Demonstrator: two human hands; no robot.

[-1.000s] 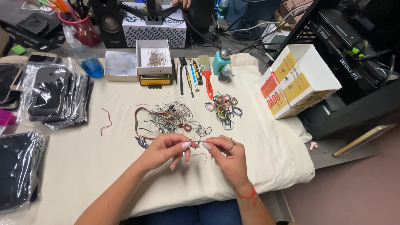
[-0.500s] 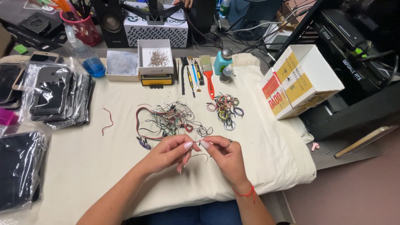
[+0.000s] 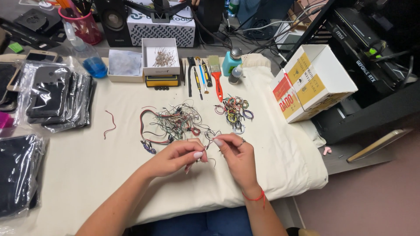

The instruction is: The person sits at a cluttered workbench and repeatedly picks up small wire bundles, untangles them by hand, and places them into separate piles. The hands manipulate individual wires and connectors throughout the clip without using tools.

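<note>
Thin wire (image 3: 211,144) sits pinched between both hands: left hand (image 3: 175,156) and right hand (image 3: 235,154) grasp it fingertip to fingertip, tangled wire pile (image 3: 173,122) just beyond, coiled wire rings (image 3: 234,111) farther right.

Thin wire (image 3: 209,150) between fingertips – too small to tell, black bags (image 3: 17,175) cut off left

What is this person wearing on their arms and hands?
Both forearms are bare, with no sleeves in view. The right hand has a ring on one finger and a thin red string bracelet at the wrist. The left hand has pale polished nails.
</note>
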